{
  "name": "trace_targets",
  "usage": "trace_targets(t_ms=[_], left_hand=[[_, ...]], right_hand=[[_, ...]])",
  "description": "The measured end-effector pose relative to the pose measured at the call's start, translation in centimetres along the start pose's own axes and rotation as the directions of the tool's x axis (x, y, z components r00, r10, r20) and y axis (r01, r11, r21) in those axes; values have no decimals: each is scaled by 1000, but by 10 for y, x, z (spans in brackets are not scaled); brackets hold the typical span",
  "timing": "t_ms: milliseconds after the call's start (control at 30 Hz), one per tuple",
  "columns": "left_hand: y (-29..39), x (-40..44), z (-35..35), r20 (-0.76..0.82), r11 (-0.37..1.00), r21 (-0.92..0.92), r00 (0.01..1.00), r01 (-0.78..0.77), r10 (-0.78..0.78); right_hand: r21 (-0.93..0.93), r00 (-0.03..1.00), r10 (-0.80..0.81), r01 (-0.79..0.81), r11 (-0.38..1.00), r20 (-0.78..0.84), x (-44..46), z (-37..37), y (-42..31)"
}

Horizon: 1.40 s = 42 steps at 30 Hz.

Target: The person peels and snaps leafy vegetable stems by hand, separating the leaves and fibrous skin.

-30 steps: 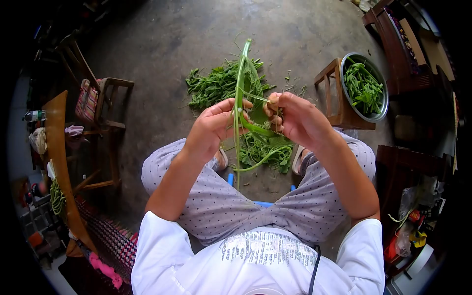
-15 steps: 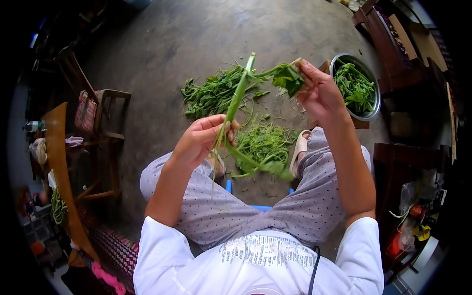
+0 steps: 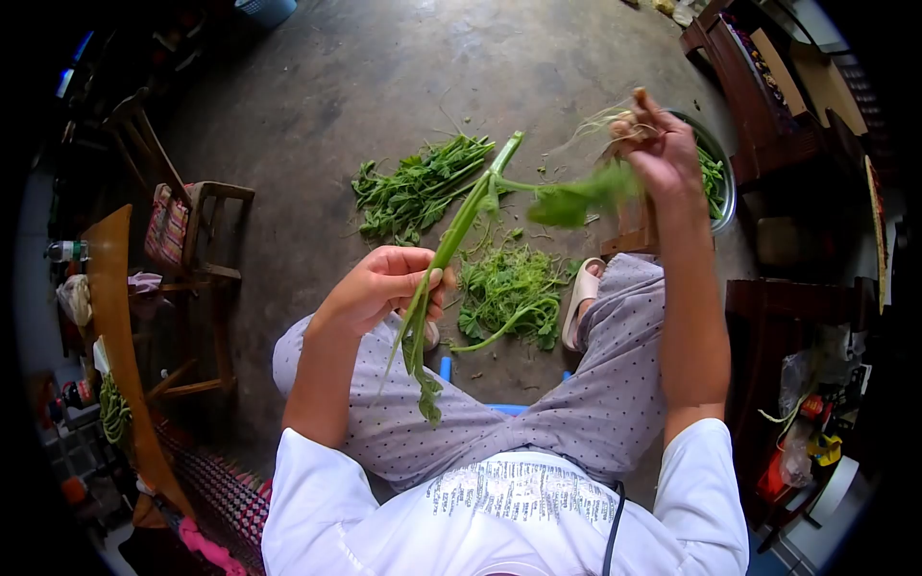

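Two pinches: my left fingers [image 3: 399, 257] hold the stalk [image 3: 471, 208] in front of me; my right fingers [image 3: 665, 117] grip pale strands [image 3: 597, 120] (hair-thin ones). Too hard a tug could snap off the blurred side leaf [image 3: 588, 195], dropping it into the tangled heap [image 3: 514, 288] on the floor [image 3: 307, 115].

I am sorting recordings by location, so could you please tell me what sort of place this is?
Probably a room in a home: a wooden chair with patterned fabric, open-toed slippers on the person's feet, and leafy greens heaped on a bare floor suggest it.
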<state>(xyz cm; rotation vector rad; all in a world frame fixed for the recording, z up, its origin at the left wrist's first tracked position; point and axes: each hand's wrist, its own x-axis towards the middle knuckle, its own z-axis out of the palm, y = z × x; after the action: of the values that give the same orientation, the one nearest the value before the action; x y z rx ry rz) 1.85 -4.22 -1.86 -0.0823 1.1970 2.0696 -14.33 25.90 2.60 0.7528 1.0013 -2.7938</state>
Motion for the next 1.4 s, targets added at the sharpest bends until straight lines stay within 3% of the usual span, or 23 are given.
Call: trace_targets(t_ms=[33,100,133,200,267,333,367,433,467,500,567,633,700,767,900,967,1100,1167,1200,1267,1400], left_hand=[[-1,-1,-2,-10,1000,-2,1000,-9,9],[-1,0,0,-41,999,-5,998,-45,44],[-1,0,0,-76,997,-9,994,-74,73],[1,1,3,-78,995,-9,992,-101,100],[0,3,4,-80,992,19,988,-128,129],[0,5,7,-85,990,33,987,-136,138],[0,6,9,-87,989,48,986,-141,145],[-1,7,12,-112,984,105,981,-147,158],[-2,8,14,-134,975,161,976,-150,172],[-3,9,15,-134,976,160,976,-151,173],[-4,11,18,-121,960,229,974,-162,194],[-7,13,20,-129,959,234,972,-162,195],[-7,14,21,-136,958,240,971,-161,197],[-4,13,21,-147,964,223,972,-147,182],[-1,12,21,-136,958,239,972,-156,192],[-2,12,23,-139,960,237,973,-149,186],[-9,16,20,-127,937,292,963,-193,238],[-11,18,20,-183,889,394,928,-234,325],[-11,19,21,-181,888,395,928,-233,324],[-11,20,26,-225,787,562,869,-254,441],[-8,18,30,-207,714,637,828,-290,521]], right_hand=[[46,967,42,-55,997,250,25,-25,-15],[-148,943,29,22,989,333,21,-30,-20],[-151,940,36,16,988,339,22,-32,-17],[-464,721,366,-70,883,589,13,-30,-6],[-775,841,345,131,618,417,-15,-17,22],[-825,738,464,221,521,491,-33,-10,40],[-768,652,527,135,626,545,-34,-12,50],[-610,553,595,-185,770,584,-35,-14,62],[-611,553,595,-184,770,584,-37,-13,70],[-694,632,544,-14,720,552,-39,-12,77],[-762,702,478,144,631,528,-41,-11,87],[-732,687,347,403,550,639,-44,-11,94],[-703,719,284,384,598,635,-50,-8,93],[-721,707,242,523,454,665,-45,-9,88],[-688,701,168,573,445,693,-48,-8,87],[-703,711,91,655,276,698,-57,-3,83],[-699,707,64,674,241,704,-58,-4,82],[-460,449,-100,866,-198,888,-56,-6,82],[-461,450,-102,865,-199,887,-56,-6,81],[-488,493,-96,778,-395,864,-55,-6,80],[-434,439,-113,755,-491,891,-50,-7,81]])
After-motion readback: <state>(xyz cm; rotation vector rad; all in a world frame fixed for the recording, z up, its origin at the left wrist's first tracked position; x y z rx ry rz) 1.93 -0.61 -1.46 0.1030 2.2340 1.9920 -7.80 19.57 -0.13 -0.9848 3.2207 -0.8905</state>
